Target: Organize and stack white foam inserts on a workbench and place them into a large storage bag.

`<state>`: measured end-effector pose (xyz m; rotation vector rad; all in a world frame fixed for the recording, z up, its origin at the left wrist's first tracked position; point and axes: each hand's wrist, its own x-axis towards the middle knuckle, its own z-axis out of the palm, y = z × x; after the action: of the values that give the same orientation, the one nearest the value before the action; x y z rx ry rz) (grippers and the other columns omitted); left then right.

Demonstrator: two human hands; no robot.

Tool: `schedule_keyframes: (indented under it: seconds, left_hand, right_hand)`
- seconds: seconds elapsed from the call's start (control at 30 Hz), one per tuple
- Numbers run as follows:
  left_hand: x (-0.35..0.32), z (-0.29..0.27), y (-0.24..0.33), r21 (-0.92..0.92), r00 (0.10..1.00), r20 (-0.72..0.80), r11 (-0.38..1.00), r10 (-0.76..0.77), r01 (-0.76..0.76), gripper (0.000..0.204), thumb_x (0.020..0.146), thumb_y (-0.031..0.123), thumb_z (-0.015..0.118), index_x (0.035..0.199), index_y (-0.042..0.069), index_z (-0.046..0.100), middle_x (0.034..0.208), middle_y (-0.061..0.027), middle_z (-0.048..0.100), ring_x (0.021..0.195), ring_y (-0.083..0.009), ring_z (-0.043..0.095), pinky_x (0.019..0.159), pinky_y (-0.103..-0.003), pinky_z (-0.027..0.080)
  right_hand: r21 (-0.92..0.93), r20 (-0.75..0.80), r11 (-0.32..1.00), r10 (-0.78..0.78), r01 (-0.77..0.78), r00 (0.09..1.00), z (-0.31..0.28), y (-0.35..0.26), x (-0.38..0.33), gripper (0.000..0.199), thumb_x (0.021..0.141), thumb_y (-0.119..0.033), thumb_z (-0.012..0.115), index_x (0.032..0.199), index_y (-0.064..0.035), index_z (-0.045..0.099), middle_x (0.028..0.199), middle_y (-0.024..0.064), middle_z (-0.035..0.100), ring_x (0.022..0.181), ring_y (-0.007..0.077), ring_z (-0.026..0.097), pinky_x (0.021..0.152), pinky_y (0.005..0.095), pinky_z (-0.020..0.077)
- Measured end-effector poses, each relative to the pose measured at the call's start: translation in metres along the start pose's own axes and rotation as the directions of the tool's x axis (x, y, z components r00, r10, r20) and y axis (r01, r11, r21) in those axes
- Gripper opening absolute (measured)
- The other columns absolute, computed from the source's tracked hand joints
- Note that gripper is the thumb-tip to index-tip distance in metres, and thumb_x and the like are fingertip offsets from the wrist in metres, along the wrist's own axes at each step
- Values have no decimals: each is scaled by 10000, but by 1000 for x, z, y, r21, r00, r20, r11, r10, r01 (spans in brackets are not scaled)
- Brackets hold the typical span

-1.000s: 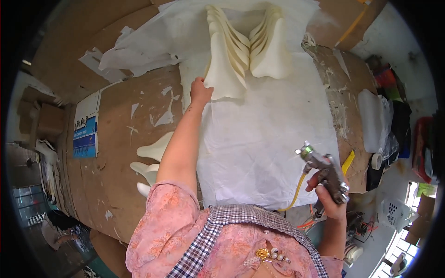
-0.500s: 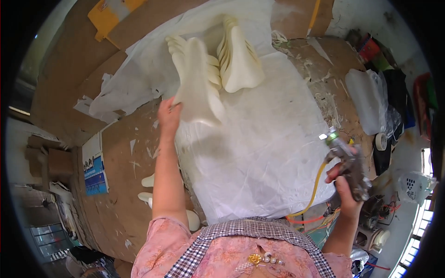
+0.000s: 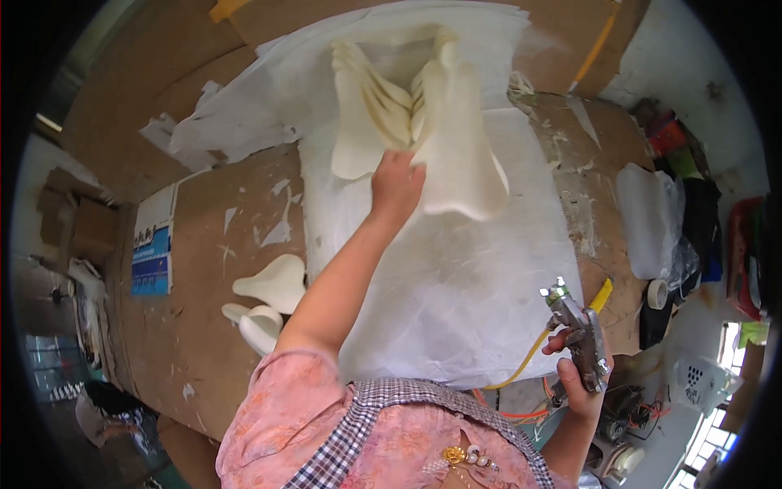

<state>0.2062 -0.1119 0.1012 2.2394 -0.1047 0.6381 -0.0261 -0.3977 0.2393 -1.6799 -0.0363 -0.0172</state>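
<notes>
Head view: one smooth, cream, saddle-shaped piece (image 3: pixel 464 159) is over the right row of matching cream pieces (image 3: pixel 417 114), its left edge held in the fingers of my left hand (image 3: pixel 397 191). Just beside stands the left row of cream pieces (image 3: pixel 356 122), on wrinkled white sheeting (image 3: pixel 456 301). My right hand (image 3: pixel 582 397) grasps a silver metal spray gun (image 3: pixel 581 336) with a thin yellow hose (image 3: pixel 528 357).

The shaped pieces (image 3: pixel 466 163) are cream, the sheet (image 3: pixel 456 277) white. The spray gun (image 3: pixel 582 338) is silver-grey, its hose (image 3: pixel 529 357) yellow. The apron (image 3: pixel 423 391) is dark-and-white checked.
</notes>
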Motion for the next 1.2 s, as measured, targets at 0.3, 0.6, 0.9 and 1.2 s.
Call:
schedule_keyframes:
  seconds: [0.3,0.6,0.9,1.2]
  left_hand:
    - [-222,-205,-69,150,610,375,695,-698,703,318,778,272,634,968,17,642,796,-150,644,706,-251,614,675,-335,475]
    - [-37,-147,-144,43,865,237,894,-442,446,378,700,278,703,958,10,637,838,-137,660,741,-216,624,690,-312,484]
    - [64,-11,-173,383,867,104,824,-487,417,452,732,274,668,1125,73,572,979,-170,590,975,-320,564,818,-388,453]
    - [70,-2,-100,-403,960,160,872,-231,277,281,787,199,608,989,7,632,918,-161,602,879,-323,561,789,-379,438]
  right_hand:
    - [-105,210,993,-32,55,977,77,-9,45,553,765,-52,659,1262,21,427,861,63,600,740,121,575,686,254,468]
    - [-137,125,991,15,3,992,70,-5,32,564,757,-46,660,1263,29,423,862,67,607,761,117,570,727,262,469]
    - [-74,-172,984,-173,162,970,42,-30,50,598,827,-148,586,1343,4,324,832,67,559,722,148,547,672,302,483]
    - [-59,-83,991,112,-117,990,13,29,56,536,780,-82,612,1262,49,417,825,88,594,714,148,591,668,280,499]
